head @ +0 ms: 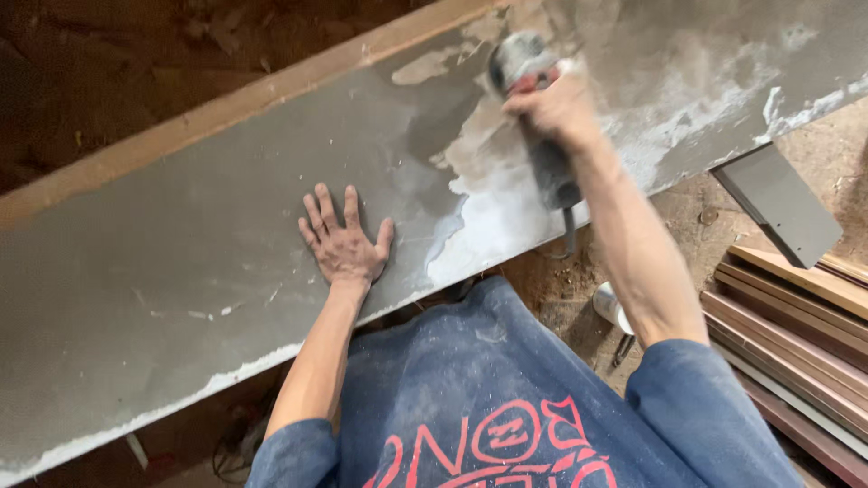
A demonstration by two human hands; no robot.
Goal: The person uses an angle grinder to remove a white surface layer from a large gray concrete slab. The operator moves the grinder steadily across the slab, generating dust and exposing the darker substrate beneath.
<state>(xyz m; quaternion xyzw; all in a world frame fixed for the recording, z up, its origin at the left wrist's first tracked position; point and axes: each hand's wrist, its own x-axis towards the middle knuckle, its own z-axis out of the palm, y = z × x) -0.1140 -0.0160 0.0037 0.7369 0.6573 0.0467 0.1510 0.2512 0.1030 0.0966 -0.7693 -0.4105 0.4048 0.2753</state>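
From the head camera I look down on a long grey board running slantwise across the view, with a bare wooden strip along its far edge. My left hand lies flat on the board, fingers spread wide, holding nothing — just pressing down. My right hand has its grip closed around the body of an angle grinder, whose disc end meets the board where the grey coat is worn to pale, dusty patches; its cord hangs past the near edge. I judge the board stiff and heavy, its dusty face slippery, best held by the long edges. The grinder looks compact but weighty — the body is the place to hold. Stacked wooden mouldings lie at right, and a grey offcut.
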